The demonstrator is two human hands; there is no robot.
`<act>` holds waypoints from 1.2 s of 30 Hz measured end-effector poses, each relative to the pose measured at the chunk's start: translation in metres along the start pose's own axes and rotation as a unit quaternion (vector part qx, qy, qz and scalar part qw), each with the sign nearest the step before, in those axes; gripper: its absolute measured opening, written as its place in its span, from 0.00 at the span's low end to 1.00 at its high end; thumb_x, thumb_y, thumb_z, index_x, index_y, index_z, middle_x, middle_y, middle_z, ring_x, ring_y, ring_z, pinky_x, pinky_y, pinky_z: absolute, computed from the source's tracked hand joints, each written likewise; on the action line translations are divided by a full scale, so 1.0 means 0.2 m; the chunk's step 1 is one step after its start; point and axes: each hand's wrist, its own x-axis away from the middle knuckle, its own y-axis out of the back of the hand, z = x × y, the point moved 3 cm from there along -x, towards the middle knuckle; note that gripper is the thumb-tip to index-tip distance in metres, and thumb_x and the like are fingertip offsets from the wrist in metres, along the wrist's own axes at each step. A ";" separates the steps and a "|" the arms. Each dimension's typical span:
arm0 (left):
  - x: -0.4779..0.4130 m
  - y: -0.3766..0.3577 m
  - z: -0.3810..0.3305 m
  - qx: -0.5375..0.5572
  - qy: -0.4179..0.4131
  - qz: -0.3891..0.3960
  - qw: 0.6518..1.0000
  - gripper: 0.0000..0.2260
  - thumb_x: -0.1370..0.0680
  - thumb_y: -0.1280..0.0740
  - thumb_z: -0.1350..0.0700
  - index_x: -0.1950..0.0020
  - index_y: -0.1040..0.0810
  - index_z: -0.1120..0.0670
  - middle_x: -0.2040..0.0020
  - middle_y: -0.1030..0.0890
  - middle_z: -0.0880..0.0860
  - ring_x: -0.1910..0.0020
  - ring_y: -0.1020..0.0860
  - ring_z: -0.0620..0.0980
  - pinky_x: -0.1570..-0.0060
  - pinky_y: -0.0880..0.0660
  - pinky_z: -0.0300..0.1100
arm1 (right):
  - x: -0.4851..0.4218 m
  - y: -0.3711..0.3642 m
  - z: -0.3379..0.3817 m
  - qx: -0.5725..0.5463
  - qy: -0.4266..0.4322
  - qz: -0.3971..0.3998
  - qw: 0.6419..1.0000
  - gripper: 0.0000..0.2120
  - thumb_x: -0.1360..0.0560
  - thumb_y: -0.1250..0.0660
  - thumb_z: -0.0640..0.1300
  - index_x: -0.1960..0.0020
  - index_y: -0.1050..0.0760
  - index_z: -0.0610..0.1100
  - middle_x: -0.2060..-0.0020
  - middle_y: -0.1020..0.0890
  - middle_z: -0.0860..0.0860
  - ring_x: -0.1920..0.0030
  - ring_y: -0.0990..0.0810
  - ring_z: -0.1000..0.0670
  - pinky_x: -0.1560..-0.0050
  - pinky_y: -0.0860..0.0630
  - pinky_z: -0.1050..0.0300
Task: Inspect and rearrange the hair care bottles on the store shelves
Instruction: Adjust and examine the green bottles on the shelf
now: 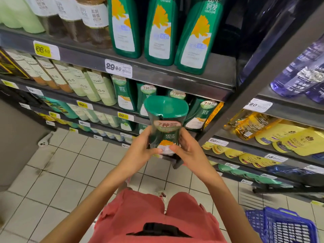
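Green bottle (165, 120) is held in the air at frame centre, cap up and label toward the wearer, presumably so the print can be read. Left hand (140, 149) at 8 o'clock and right hand (187, 151) at 4 o'clock each clasp its lower body, thumbs across the label. Matching bottles (199, 111) fill the shelf (105, 109) at 12 o'clock, its likely return slot.

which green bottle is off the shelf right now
The green bottle held between the left hand and right hand, cap toward the camera; every other green one stands on a shelf.
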 end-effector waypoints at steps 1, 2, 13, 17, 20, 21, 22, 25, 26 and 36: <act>0.01 0.00 0.01 0.013 0.005 0.003 1.000 0.23 0.31 0.30 0.71 0.41 0.30 0.54 0.47 0.21 0.47 0.49 0.22 0.39 0.48 0.27 0.32 | -0.01 0.00 -0.01 0.003 -0.006 0.009 1.000 0.21 0.23 0.38 0.32 0.34 0.33 0.49 0.39 0.22 0.50 0.36 0.25 0.51 0.35 0.30 0.52; 0.02 0.01 0.02 0.025 0.014 0.007 1.000 0.22 0.30 0.30 0.70 0.39 0.29 0.56 0.47 0.20 0.51 0.48 0.21 0.43 0.47 0.26 0.37 | -0.01 0.00 -0.01 0.008 -0.013 0.020 1.000 0.20 0.23 0.37 0.33 0.33 0.33 0.47 0.39 0.22 0.48 0.37 0.24 0.50 0.36 0.29 0.51; 0.24 0.10 -0.09 0.313 0.224 0.066 0.921 0.14 0.31 0.33 0.45 0.52 0.16 0.50 0.51 0.16 0.53 0.55 0.17 0.49 0.65 0.21 0.37 | -0.10 -0.12 0.07 -0.068 -0.224 0.063 0.970 0.17 0.23 0.37 0.52 0.46 0.21 0.38 0.50 0.16 0.41 0.52 0.16 0.45 0.53 0.19 0.55; 0.26 0.11 -0.11 0.298 0.250 0.069 0.919 0.19 0.32 0.36 0.43 0.46 0.21 0.51 0.51 0.16 0.53 0.56 0.16 0.49 0.65 0.20 0.39 | -0.09 -0.14 0.05 -0.054 -0.250 0.057 0.965 0.18 0.23 0.36 0.54 0.47 0.20 0.39 0.49 0.17 0.40 0.52 0.17 0.45 0.53 0.20 0.55; 0.27 0.12 -0.09 0.229 0.215 0.047 0.948 0.19 0.30 0.35 0.47 0.42 0.24 0.53 0.48 0.16 0.52 0.52 0.17 0.47 0.59 0.21 0.36 | -0.04 -0.13 0.04 -0.069 -0.213 0.073 0.972 0.18 0.24 0.38 0.56 0.42 0.23 0.44 0.46 0.17 0.46 0.49 0.17 0.49 0.52 0.19 0.57; 0.27 0.12 -0.08 0.182 0.194 0.039 0.963 0.18 0.29 0.34 0.50 0.40 0.25 0.53 0.46 0.17 0.52 0.49 0.18 0.46 0.55 0.21 0.35 | -0.01 -0.13 0.02 -0.089 -0.191 0.085 0.974 0.20 0.26 0.37 0.55 0.38 0.25 0.47 0.44 0.17 0.49 0.46 0.18 0.50 0.48 0.20 0.56; 0.27 0.12 -0.07 0.138 0.169 0.030 0.976 0.17 0.28 0.33 0.53 0.39 0.26 0.53 0.44 0.19 0.52 0.47 0.20 0.47 0.52 0.22 0.35 | 0.02 -0.13 0.00 -0.107 -0.163 0.091 0.977 0.21 0.27 0.37 0.53 0.35 0.29 0.50 0.42 0.19 0.52 0.42 0.20 0.51 0.44 0.21 0.54; 0.25 0.08 -0.10 0.089 0.105 0.014 0.990 0.18 0.27 0.31 0.59 0.38 0.28 0.51 0.45 0.19 0.49 0.46 0.22 0.44 0.55 0.25 0.30 | 0.11 -0.12 -0.01 -0.126 -0.056 0.039 0.990 0.23 0.26 0.36 0.46 0.32 0.35 0.55 0.39 0.21 0.55 0.37 0.23 0.54 0.42 0.24 0.59; 0.23 0.06 -0.12 0.084 0.090 0.012 0.992 0.18 0.27 0.31 0.60 0.38 0.28 0.49 0.47 0.18 0.46 0.49 0.21 0.41 0.56 0.26 0.28 | 0.12 -0.11 0.00 -0.136 -0.027 0.014 0.990 0.24 0.25 0.37 0.45 0.31 0.36 0.53 0.38 0.21 0.55 0.37 0.24 0.54 0.41 0.25 0.60; -0.14 -0.11 -0.42 0.024 -0.074 0.007 0.997 0.20 0.25 0.33 0.60 0.42 0.34 0.39 0.50 0.25 0.33 0.52 0.26 0.25 0.53 0.32 0.20 | 0.02 0.16 0.28 -0.110 0.074 -0.221 0.966 0.25 0.23 0.40 0.46 0.27 0.39 0.48 0.37 0.22 0.49 0.37 0.23 0.48 0.34 0.29 0.43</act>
